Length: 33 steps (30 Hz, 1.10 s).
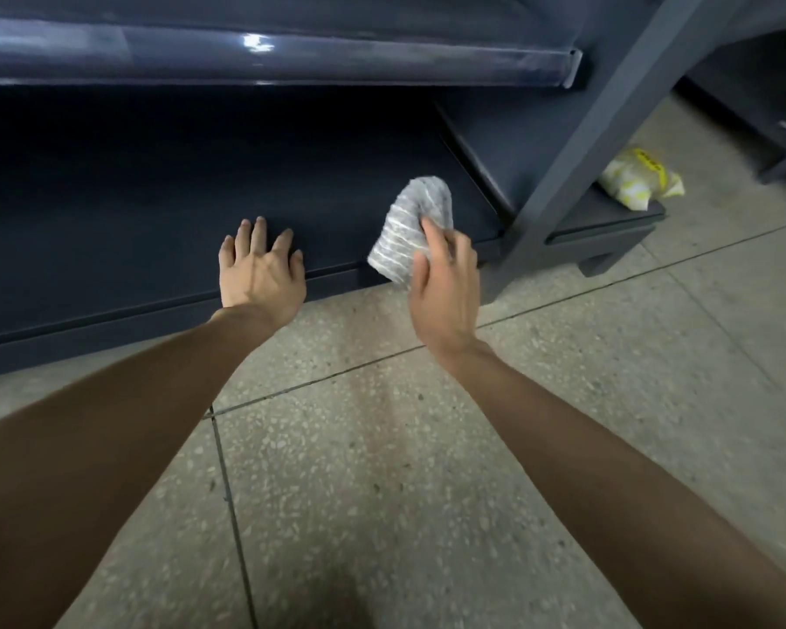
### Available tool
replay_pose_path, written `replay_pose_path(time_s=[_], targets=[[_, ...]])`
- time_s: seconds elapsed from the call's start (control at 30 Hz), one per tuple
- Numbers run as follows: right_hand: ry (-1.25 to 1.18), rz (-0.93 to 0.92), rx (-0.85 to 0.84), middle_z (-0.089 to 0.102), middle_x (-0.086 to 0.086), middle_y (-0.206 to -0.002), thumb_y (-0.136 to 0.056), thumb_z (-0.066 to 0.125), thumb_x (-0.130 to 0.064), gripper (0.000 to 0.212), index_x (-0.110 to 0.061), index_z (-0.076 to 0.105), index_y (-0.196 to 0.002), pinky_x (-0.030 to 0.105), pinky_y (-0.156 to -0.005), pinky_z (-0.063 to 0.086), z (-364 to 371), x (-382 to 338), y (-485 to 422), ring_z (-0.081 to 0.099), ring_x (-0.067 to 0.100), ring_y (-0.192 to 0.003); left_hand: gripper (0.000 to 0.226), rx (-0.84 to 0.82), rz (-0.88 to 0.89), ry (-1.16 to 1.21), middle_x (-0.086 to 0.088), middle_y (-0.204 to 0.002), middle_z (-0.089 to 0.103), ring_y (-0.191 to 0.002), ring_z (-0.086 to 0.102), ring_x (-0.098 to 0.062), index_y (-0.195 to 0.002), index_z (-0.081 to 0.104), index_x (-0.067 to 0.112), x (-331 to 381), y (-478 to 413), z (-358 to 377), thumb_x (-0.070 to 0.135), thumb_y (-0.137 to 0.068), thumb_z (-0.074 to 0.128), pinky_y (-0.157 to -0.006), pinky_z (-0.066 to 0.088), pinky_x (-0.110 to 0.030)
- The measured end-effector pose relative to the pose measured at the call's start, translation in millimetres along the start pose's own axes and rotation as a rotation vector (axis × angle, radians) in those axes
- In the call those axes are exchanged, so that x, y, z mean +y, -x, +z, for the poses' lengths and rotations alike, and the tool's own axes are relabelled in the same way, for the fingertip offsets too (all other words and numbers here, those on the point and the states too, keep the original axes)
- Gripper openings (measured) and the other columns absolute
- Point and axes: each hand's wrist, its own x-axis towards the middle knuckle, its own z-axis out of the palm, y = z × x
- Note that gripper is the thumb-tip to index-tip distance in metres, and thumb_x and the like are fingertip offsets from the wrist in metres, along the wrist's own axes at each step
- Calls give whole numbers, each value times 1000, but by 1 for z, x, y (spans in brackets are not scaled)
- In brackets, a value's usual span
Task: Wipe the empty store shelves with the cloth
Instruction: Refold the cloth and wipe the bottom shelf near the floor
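Both my forearms reach out over the speckled floor (382, 447) toward the dark shelving. My right hand (445, 297) is closed on the cloth (409, 229), a grey, pale-striped rag bunched between thumb and fingers, its loose end standing up past my knuckles. I hold it above the near edge of the bottom shelf (155, 197), toward that shelf's right end; whether its lower fold touches the shelf lip I cannot tell. My left hand (259, 270) lies flat and open, fingers spread, on the front edge of the same shelf, gripping nothing, left of the cloth and apart from it.

Right of the cloth a grey upright post (586, 152) rises on a slant, and above runs the glossy front rail of the next shelf up (291, 56). Farther right, past the post, a yellow-and-white packet (640, 179) sits on a low ledge.

I judge the step in hand to be bringing the cloth down onto this bottom shelf. The next move calls for flattening the rag under my palm, pressing it to the surface, and sweeping left across the deep, shadowed board while my left hand braces me.
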Motion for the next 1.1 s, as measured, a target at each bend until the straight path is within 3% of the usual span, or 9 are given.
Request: replay_pose_path(time_s=[0.07, 0.2, 0.37, 0.57, 0.8, 1.0, 1.1], targets=[[58, -8, -138, 43, 10, -144, -102, 37, -30, 46, -24, 39, -147, 47, -100, 39, 16, -14, -16, 44, 30, -126, 48, 49, -24, 11, -16, -159, 27, -149, 16, -32, -147, 41, 15, 3, -2, 2, 32, -104, 30, -120, 12, -48], [226, -99, -568, 16, 8, -163, -103, 24, -44, 51, -33, 24, -153, 51, -116, 4, 56, -28, -46, 9, 28, -150, 47, 108, -62, 18, -14, -156, 34, -147, 24, -32, -144, 45, 15, 7, -15, 6, 32, -103, 30, -118, 16, -49], [293, -231, -688, 2, 3, -166, -104, 16, -46, 51, -38, 13, -154, 52, -119, -4, 82, -27, -93, -5, 25, -152, 43, 212, -65, -44, -14, -144, 49, -137, 38, -34, -131, 55, 13, 7, -17, 16, 31, -102, 30, -112, 25, -50], [317, -179, -700, -5, 1, -166, -102, 11, -48, 53, -39, 7, -154, 59, -116, -10, 110, -18, -157, -10, 25, -151, 38, 262, -80, -101, -14, -139, 53, -134, 41, -35, -125, 58, 14, 10, -19, 19, 32, -100, 36, -109, 29, -50], [398, 224, -604, 1, 5, -165, -100, 9, -45, 55, -37, 9, -154, 61, -116, -3, 86, 43, -172, -2, 29, -151, 38, 241, -79, -117, -14, -139, 54, -135, 42, -33, -126, 59, 15, 10, -17, 14, 32, -100, 37, -111, 29, -49], [414, 239, -459, 26, 7, -157, -101, 26, -38, 49, -29, 26, -148, 53, -114, 18, 53, 45, -124, 20, 29, -145, 45, 111, -6, -68, -18, -147, 48, -139, 38, -34, -135, 55, 13, 2, -16, 0, 35, -102, 35, -116, 25, -49], [425, 245, -480, 23, 6, -158, -100, 22, -38, 50, -30, 24, -150, 54, -115, 16, 48, 37, -108, 18, 28, -146, 53, 2, 61, -91, -17, -155, 36, -145, 30, -32, -146, 45, 14, -19, -3, -16, 43, -103, 31, -120, 18, -44]])
